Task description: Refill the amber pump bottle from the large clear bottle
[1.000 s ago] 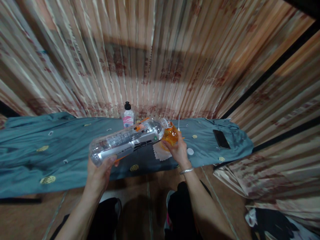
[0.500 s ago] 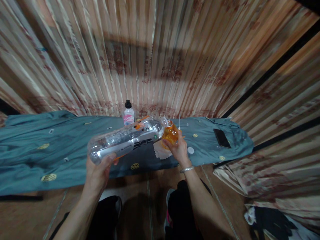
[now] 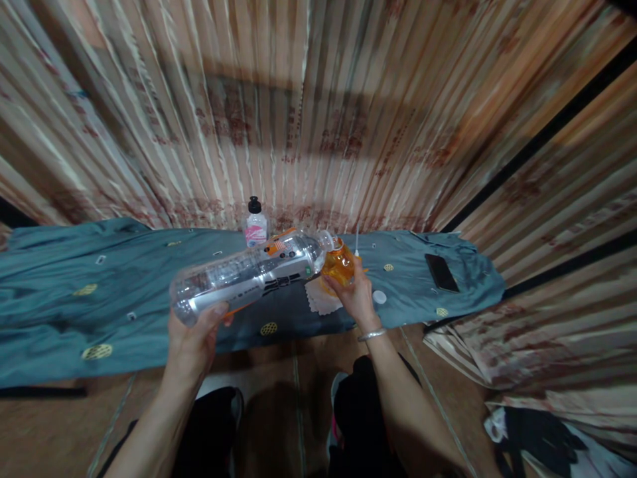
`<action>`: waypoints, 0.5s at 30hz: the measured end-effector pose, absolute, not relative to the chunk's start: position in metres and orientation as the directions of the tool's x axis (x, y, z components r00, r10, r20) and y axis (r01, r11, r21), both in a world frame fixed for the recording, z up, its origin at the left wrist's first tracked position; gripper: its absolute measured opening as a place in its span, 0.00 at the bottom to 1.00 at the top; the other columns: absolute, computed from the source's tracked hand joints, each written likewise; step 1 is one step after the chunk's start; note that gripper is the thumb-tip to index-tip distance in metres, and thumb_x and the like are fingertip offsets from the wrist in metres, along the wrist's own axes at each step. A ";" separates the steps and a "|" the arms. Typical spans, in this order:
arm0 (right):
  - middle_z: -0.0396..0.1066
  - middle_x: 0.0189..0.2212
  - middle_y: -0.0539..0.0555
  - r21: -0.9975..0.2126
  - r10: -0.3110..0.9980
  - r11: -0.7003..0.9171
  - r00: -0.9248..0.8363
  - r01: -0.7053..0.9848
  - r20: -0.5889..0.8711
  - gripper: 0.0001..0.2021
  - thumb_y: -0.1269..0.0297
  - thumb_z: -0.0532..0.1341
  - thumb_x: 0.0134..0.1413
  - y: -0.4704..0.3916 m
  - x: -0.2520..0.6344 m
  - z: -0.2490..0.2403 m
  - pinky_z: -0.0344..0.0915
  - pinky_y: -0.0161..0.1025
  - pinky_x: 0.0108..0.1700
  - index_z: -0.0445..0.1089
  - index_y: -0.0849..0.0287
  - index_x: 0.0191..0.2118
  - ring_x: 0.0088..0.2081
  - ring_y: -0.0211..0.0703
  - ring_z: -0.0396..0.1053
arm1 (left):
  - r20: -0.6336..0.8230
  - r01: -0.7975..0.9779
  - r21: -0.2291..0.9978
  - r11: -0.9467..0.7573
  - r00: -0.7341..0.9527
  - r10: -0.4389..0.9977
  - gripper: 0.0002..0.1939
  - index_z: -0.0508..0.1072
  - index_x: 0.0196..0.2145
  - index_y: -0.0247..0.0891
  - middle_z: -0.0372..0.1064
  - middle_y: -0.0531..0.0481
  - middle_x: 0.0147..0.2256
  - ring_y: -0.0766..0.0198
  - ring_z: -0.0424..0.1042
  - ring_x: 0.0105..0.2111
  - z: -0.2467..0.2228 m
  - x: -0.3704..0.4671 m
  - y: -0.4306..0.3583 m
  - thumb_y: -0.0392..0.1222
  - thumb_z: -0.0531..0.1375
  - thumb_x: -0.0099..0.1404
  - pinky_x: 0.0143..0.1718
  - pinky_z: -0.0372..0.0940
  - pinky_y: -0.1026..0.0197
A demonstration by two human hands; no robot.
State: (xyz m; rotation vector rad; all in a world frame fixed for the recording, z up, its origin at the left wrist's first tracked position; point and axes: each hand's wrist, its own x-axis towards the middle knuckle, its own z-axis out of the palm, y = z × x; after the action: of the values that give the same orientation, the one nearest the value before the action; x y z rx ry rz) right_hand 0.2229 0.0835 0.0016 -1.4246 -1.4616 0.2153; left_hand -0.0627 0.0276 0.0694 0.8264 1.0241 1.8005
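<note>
Clear ribbed plastic bottle [image 3: 249, 272] in left hand [image 3: 196, 332], rounded amber container [image 3: 339, 264] in right hand [image 3: 357, 295]

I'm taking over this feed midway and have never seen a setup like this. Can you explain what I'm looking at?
There is no robot here: you see a person's two bare hands, through a camera worn on the head, looking forward and down. All three pictures come from that one camera; the last is now, the others slightly older.

The left hand holds a large clear bottle, tilted, its neck at the mouth of an orange container held in the right hand.

On the blue-green cloth are a small bottle with a black cap, a pale scalloped mat, a white round disc and a dark flat object, perhaps a phone. Behind hangs a pleated curtain.
</note>
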 end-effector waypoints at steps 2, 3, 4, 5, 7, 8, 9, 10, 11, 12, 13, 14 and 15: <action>0.80 0.56 0.62 -0.724 0.815 0.285 0.238 0.629 0.528 0.35 0.53 0.74 0.52 0.084 0.223 0.002 0.78 0.54 0.57 0.68 0.58 0.64 0.55 0.60 0.80 | 0.122 -0.360 0.891 -0.277 -0.397 0.909 0.42 0.77 0.52 0.43 0.75 0.54 0.27 0.66 0.68 0.22 0.069 -0.062 0.028 0.45 0.79 0.35 0.17 0.65 0.69; 0.80 0.56 0.63 -0.721 0.814 0.291 0.233 0.629 0.532 0.35 0.53 0.74 0.52 0.084 0.223 0.001 0.77 0.54 0.58 0.68 0.58 0.64 0.55 0.60 0.80 | 0.124 -0.359 0.891 -0.279 -0.398 0.909 0.42 0.76 0.52 0.43 0.75 0.55 0.27 0.66 0.68 0.22 0.070 -0.062 0.028 0.45 0.78 0.35 0.17 0.65 0.69; 0.80 0.56 0.63 -0.718 0.812 0.298 0.228 0.629 0.537 0.35 0.53 0.74 0.52 0.084 0.223 0.001 0.77 0.54 0.58 0.68 0.58 0.64 0.56 0.60 0.80 | 0.126 -0.358 0.890 -0.281 -0.399 0.908 0.43 0.76 0.52 0.43 0.75 0.55 0.27 0.65 0.68 0.22 0.070 -0.062 0.028 0.44 0.78 0.36 0.17 0.65 0.69; 0.80 0.56 0.63 -0.714 0.810 0.304 0.223 0.631 0.542 0.35 0.53 0.74 0.52 0.084 0.223 0.001 0.77 0.54 0.58 0.68 0.58 0.63 0.56 0.60 0.80 | 0.129 -0.358 0.890 -0.284 -0.399 0.908 0.43 0.76 0.52 0.44 0.75 0.55 0.27 0.65 0.68 0.22 0.070 -0.063 0.028 0.44 0.78 0.36 0.17 0.65 0.68; 0.80 0.56 0.63 -0.706 0.805 0.312 0.217 0.636 0.552 0.35 0.53 0.74 0.53 0.085 0.224 0.000 0.77 0.54 0.58 0.68 0.58 0.64 0.55 0.60 0.80 | 0.136 -0.357 0.888 -0.290 -0.399 0.907 0.43 0.76 0.53 0.44 0.75 0.55 0.28 0.66 0.67 0.22 0.071 -0.063 0.028 0.44 0.78 0.36 0.17 0.65 0.68; 0.80 0.56 0.63 -0.704 0.804 0.313 0.217 0.638 0.554 0.35 0.53 0.74 0.53 0.085 0.224 -0.001 0.77 0.54 0.58 0.68 0.58 0.64 0.55 0.59 0.80 | 0.138 -0.356 0.888 -0.291 -0.399 0.907 0.43 0.76 0.53 0.44 0.75 0.55 0.28 0.66 0.67 0.22 0.071 -0.063 0.027 0.44 0.78 0.36 0.17 0.64 0.69; 0.80 0.56 0.63 -0.703 0.803 0.313 0.217 0.639 0.555 0.35 0.53 0.74 0.53 0.085 0.224 -0.001 0.77 0.54 0.57 0.68 0.58 0.64 0.55 0.59 0.80 | 0.139 -0.355 0.888 -0.293 -0.400 0.906 0.43 0.76 0.53 0.44 0.75 0.55 0.28 0.66 0.67 0.22 0.071 -0.063 0.027 0.44 0.78 0.36 0.17 0.64 0.69; 0.80 0.56 0.63 -0.702 0.803 0.311 0.218 0.640 0.554 0.35 0.53 0.74 0.53 0.085 0.224 -0.001 0.78 0.54 0.57 0.68 0.58 0.64 0.55 0.59 0.80 | 0.142 -0.353 0.887 -0.296 -0.401 0.905 0.43 0.76 0.53 0.44 0.75 0.55 0.29 0.66 0.68 0.23 0.071 -0.064 0.027 0.44 0.78 0.36 0.17 0.64 0.69; 0.80 0.56 0.63 -0.703 0.804 0.308 0.220 0.641 0.552 0.35 0.53 0.74 0.53 0.085 0.224 -0.001 0.77 0.54 0.57 0.68 0.59 0.64 0.55 0.60 0.80 | 0.147 -0.352 0.887 -0.299 -0.399 0.905 0.43 0.76 0.53 0.45 0.76 0.55 0.29 0.66 0.68 0.23 0.071 -0.064 0.027 0.44 0.78 0.36 0.17 0.64 0.69; 0.80 0.56 0.63 -0.704 0.806 0.304 0.220 0.642 0.549 0.35 0.52 0.74 0.53 0.085 0.224 -0.001 0.77 0.54 0.57 0.68 0.58 0.64 0.55 0.60 0.80 | 0.156 -0.349 0.886 -0.305 -0.396 0.905 0.43 0.76 0.53 0.45 0.76 0.54 0.30 0.66 0.68 0.23 0.070 -0.064 0.027 0.44 0.78 0.37 0.17 0.64 0.69; 0.80 0.56 0.63 -0.705 0.808 0.301 0.221 0.642 0.546 0.35 0.52 0.74 0.53 0.084 0.224 -0.001 0.77 0.54 0.58 0.68 0.58 0.64 0.55 0.60 0.80 | 0.166 -0.347 0.884 -0.312 -0.391 0.905 0.42 0.76 0.54 0.45 0.76 0.54 0.31 0.66 0.68 0.23 0.070 -0.064 0.027 0.44 0.78 0.37 0.17 0.64 0.69; 0.80 0.56 0.63 -0.707 0.810 0.300 0.220 0.640 0.543 0.35 0.52 0.74 0.53 0.084 0.224 -0.001 0.77 0.54 0.58 0.68 0.58 0.64 0.56 0.60 0.80 | 0.176 -0.345 0.883 -0.319 -0.386 0.905 0.42 0.76 0.54 0.45 0.76 0.54 0.31 0.66 0.68 0.23 0.070 -0.064 0.027 0.44 0.78 0.38 0.17 0.64 0.69; 0.80 0.56 0.63 -0.710 0.811 0.301 0.220 0.637 0.542 0.35 0.52 0.74 0.53 0.084 0.224 -0.001 0.77 0.55 0.58 0.68 0.58 0.64 0.56 0.60 0.80 | 0.185 -0.342 0.882 -0.324 -0.381 0.906 0.42 0.76 0.54 0.45 0.76 0.54 0.31 0.67 0.68 0.23 0.070 -0.064 0.027 0.44 0.78 0.39 0.17 0.64 0.70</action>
State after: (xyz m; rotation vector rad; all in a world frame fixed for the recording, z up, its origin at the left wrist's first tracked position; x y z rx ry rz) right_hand 0.2240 0.0843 -0.0010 -1.4042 -1.4857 0.2024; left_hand -0.0636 0.0272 0.0696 0.8921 0.9862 1.8267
